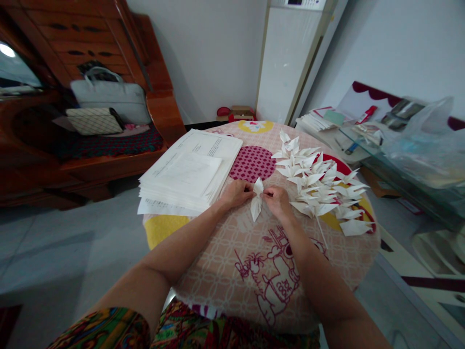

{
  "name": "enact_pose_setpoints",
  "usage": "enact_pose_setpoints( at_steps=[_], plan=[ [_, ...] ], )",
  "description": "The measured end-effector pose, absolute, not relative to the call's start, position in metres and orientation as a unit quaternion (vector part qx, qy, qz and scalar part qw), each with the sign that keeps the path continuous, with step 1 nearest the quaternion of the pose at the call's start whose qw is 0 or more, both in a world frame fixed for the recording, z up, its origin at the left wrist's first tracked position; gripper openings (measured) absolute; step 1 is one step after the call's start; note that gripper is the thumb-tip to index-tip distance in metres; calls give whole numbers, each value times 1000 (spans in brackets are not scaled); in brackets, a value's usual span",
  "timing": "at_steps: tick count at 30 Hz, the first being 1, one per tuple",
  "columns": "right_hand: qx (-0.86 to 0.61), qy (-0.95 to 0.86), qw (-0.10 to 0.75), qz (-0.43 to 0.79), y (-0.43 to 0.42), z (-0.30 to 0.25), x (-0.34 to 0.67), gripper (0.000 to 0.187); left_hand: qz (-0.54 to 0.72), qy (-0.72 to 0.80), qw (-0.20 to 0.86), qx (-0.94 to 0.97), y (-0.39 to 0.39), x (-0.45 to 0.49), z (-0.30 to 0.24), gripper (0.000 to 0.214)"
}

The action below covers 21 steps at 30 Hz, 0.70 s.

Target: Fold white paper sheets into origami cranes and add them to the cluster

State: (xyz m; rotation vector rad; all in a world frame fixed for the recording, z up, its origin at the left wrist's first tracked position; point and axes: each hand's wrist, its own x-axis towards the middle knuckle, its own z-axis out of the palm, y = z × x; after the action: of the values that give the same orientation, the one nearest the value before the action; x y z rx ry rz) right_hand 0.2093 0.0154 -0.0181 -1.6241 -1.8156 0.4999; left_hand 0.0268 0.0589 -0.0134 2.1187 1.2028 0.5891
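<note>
One folded paper piece (pixel 256 207) is over the bench (pixel 218 271), pinched at its waist between left hand (pixel 238 193) and right hand (pixel 277 199). Its long axis runs fore-and-aft, crossing the line between the hands; neither is nearer.

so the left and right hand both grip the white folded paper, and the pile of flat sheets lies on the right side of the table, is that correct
Not quite: the head view shows the pile of flat sheets on the left side of the table. The left hand and right hand do grip the white folded paper.
</note>
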Motion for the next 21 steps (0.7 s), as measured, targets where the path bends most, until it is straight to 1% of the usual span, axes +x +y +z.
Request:
enact_pose_setpoints(
  at_steps=[4,6,10,12,15,21],
  plan=[
    [-631,-681,318,191,16,-18,208,18,206,478,275,808,58,31,-10,29],
    [-632,-678,324,191,16,-18,207,19,209,474,276,809,59,30,-9,30],
    [-629,-673,335,200,16,-18,208,21,224,395,344,822,62,23,-14,10],
    [-627,-670,341,204,16,-18,208,22,236,376,345,827,63,20,-17,6],
    [-629,-668,343,204,15,-19,209,22,243,378,304,840,62,19,-21,6],
    [-604,-705,325,180,10,-21,214,19,199,359,219,885,58,19,-17,7]
  ],
)
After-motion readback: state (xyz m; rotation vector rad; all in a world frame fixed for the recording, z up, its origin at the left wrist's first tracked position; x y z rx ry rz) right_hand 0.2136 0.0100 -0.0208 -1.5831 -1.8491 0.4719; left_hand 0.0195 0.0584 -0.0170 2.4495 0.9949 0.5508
